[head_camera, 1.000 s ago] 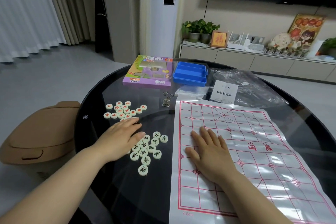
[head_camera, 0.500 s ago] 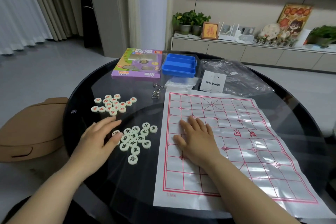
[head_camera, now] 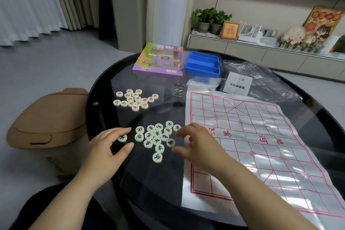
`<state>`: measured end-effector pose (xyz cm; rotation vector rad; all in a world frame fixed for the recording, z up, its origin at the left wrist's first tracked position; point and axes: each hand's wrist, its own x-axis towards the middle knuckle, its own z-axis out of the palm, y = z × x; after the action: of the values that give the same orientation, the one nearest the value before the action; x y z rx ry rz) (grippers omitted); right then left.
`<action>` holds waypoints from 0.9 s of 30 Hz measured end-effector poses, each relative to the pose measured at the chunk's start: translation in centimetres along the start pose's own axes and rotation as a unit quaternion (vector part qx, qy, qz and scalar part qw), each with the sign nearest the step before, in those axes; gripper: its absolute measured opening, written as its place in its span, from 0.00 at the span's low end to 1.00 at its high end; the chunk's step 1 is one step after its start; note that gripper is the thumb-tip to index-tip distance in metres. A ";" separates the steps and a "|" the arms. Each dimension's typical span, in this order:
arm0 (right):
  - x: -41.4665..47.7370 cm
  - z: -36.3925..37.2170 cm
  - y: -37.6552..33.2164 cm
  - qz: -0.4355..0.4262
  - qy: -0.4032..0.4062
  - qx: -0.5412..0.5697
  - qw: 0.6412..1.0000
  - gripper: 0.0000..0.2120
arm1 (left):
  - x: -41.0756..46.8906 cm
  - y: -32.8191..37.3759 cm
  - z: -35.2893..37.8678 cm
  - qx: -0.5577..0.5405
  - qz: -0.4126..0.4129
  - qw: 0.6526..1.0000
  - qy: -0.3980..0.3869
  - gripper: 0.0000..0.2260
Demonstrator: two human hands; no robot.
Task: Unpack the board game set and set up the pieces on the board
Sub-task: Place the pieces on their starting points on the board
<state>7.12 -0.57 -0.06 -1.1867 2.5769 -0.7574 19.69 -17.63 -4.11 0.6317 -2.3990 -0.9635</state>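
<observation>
Head view: the black pieces (head_camera: 156, 138) lie in a loose cluster on the table (head_camera: 104, 87), flat and characters up, between the two hands. The left hand (head_camera: 110, 147) sits at the cluster's left edge, index and thumb curled round one stray piece (head_camera: 122, 138). That piece lies in the gap between them, but I cannot tell whether they pinch it or only bracket it. The right hand (head_camera: 197, 147) reaches in from the right, over the board's left edge, fingers bent and blurred, holding nothing. Its fingertips (head_camera: 179, 133) are just beside the cluster's right-most discs. The board (head_camera: 261, 136) lies spread out directly right of the cluster, with no piece on it yet. The red pieces (head_camera: 135, 100) sit grouped farther back, well apart from both hands. The discs are round, so no long axis matters; side does. The right hand is nearer the board, so a disc taken there likely goes a short way rightward, while the stray piece would have to cross the whole cluster.
</observation>
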 end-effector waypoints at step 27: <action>4.9 0.7 -1.6 -0.078 -0.068 -0.067 0.992 0.14 | 1.0 -2.2 -0.2 0.019 0.052 0.998 -0.028 0.25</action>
<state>5.22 -5.43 0.35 -1.4399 2.4778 -0.5192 19.52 -19.75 -5.38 0.4952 -2.4779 -0.9040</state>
